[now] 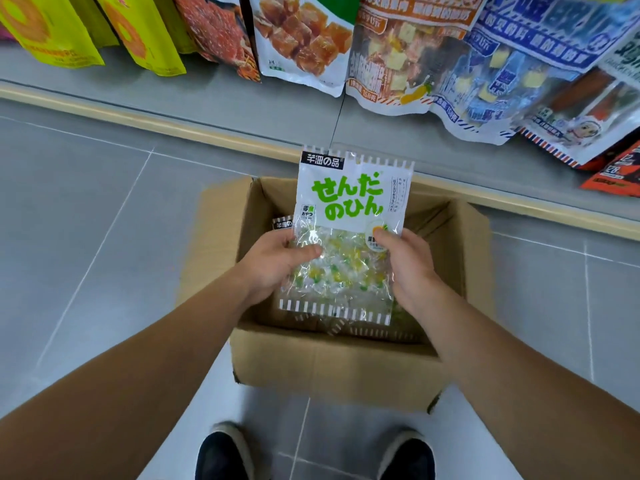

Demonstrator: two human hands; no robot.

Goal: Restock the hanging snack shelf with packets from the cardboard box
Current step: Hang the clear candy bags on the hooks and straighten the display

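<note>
I hold a candy packet point(349, 202) above the open cardboard box point(329, 368) on the floor. The packet is white on top with green lettering and clear below, showing yellow and green sweets. My left hand point(277, 265) grips its left edge and my right hand point(405, 261) grips its right edge, thumbs on the front. More packets of the same kind point(282, 224) lie inside the box, mostly hidden under the held one. Hanging snack packets point(304, 32) fill the top of the view.
The shelf's grey base point(207, 95) with a wooden edge strip point(173, 128) runs across behind the box. Grey floor tiles lie left and right of the box. My two dark shoes point(221, 455) stand just in front of it.
</note>
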